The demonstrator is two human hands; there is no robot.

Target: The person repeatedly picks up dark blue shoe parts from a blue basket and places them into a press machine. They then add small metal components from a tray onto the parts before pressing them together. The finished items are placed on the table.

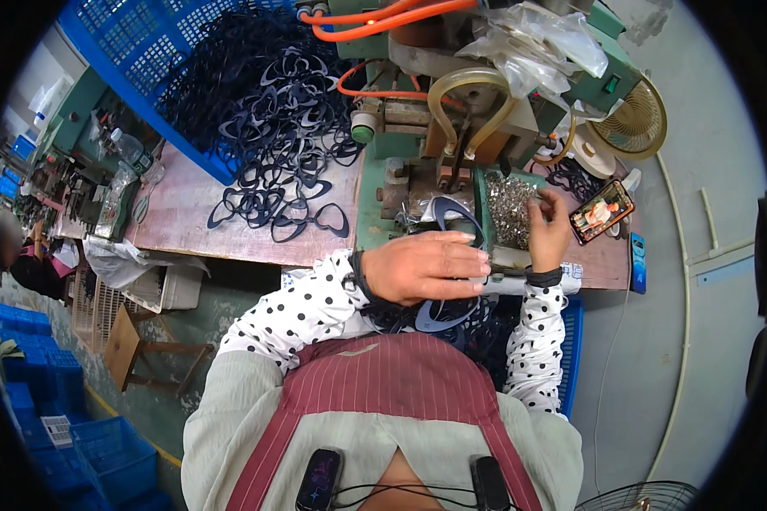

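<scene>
My left hand (426, 268) is in front of the machine's press head, back upward and fingers pointing right. A dark blue heart-shaped loop (452, 206) sticks out beyond its fingers, under the press, and appears gripped from below; the thumb is hidden. My right hand (550, 228) is at the right edge of a green tray of small metal pieces (510, 209). Its fingers are curled in a pinch, and whatever they hold is too small to make out. Another dark blue loop (443, 317) shows below my left hand, above more dark pieces near my lap.
A large blue crate (136, 68) spills a heap of dark loops (281, 102) onto the table (179, 213). To the right, a phone (601, 213) leans by the tray, with a fan (635, 119) behind it. Orange hoses (383, 25) cross above the press (456, 162).
</scene>
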